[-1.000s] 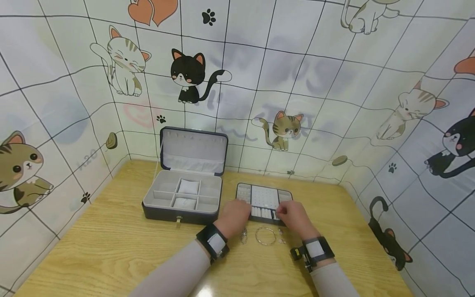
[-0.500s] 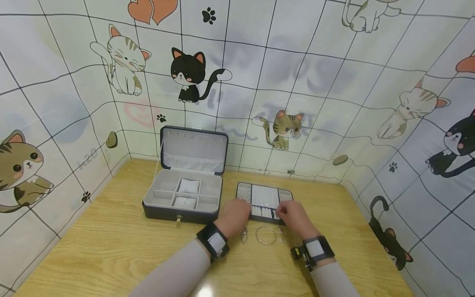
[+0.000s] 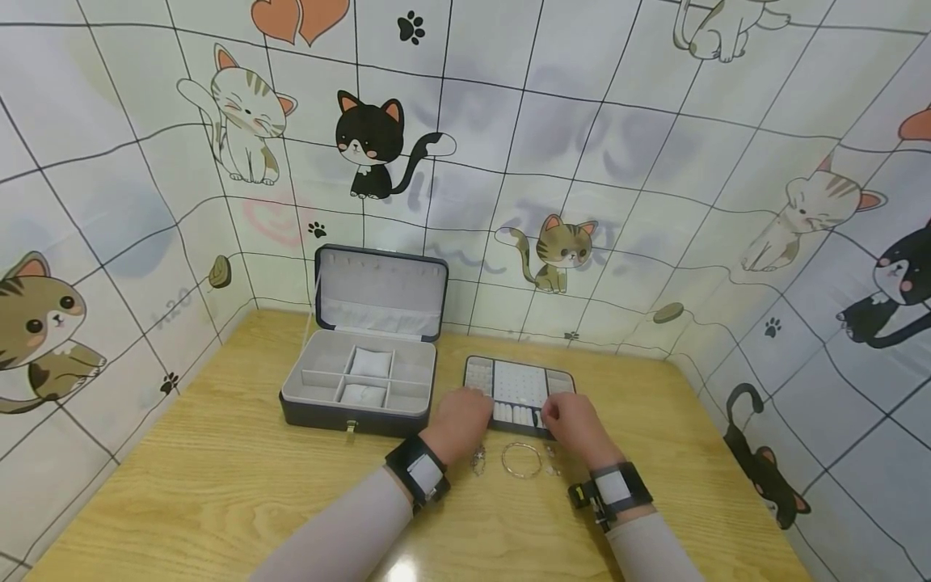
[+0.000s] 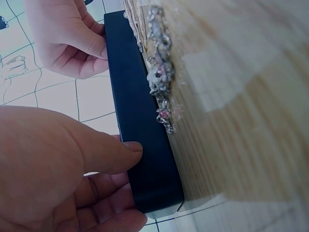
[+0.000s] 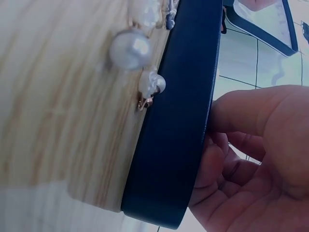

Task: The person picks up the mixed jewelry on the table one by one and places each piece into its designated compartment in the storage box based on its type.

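A dark-sided jewelry tray (image 3: 520, 383) with pale compartments lies on the table, its dark front wall (image 4: 135, 111) close in the left wrist view. At its front left corner my left hand (image 3: 460, 424) grips it, thumb pressed on the front wall and fingers round the side. My right hand (image 3: 578, 424) has its thumb and fingers curled together over the right end of the white ring rolls (image 3: 513, 415); whether it pinches anything is hidden. Before the tray lie a silvery chain bracelet (image 4: 159, 72) with pink beads, a thin bangle (image 3: 521, 478) and pearl earrings (image 5: 130, 50).
An open dark jewelry box (image 3: 320, 415) stands left of the tray, its lid (image 3: 381, 293) raised at the back. Two white cushions (image 3: 370, 364) sit in its middle compartments. A cat-printed sheet (image 3: 473, 145) walls in the wooden table (image 3: 218, 485) behind and at both sides.
The head view has shifted very slightly. Both hands stay at the same places on the tray, and the jewelry in front has not moved.
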### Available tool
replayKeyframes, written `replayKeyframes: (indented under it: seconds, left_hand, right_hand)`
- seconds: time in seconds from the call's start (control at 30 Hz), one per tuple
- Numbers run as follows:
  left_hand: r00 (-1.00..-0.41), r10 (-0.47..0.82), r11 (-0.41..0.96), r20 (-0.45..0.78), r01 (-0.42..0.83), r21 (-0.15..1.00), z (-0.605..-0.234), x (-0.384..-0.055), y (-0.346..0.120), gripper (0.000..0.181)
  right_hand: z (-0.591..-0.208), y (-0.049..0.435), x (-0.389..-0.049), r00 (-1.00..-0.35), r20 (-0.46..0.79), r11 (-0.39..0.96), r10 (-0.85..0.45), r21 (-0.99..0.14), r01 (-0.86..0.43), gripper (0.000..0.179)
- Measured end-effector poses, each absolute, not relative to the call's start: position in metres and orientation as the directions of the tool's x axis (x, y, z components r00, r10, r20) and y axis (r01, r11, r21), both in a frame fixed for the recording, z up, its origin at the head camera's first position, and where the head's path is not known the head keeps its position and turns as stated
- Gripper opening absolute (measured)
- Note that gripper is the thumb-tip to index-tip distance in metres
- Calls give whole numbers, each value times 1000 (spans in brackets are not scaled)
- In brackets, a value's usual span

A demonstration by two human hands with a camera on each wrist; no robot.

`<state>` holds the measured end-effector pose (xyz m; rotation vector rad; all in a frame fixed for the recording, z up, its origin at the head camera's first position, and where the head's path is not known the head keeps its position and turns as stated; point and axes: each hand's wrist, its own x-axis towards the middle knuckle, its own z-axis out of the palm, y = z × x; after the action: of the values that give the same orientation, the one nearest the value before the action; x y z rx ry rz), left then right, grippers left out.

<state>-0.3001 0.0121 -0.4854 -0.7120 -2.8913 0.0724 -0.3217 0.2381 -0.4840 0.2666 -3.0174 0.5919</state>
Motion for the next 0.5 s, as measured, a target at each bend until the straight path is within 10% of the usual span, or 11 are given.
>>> replayKeyframes:
  seconds: [0.5]
  left_hand:
    - [-865, 477, 879, 154, 468, -93, -486, -300, 11, 10]
  right_hand:
    - [-486, 238, -323, -983, 69, 912, -173, -366, -186, 18]
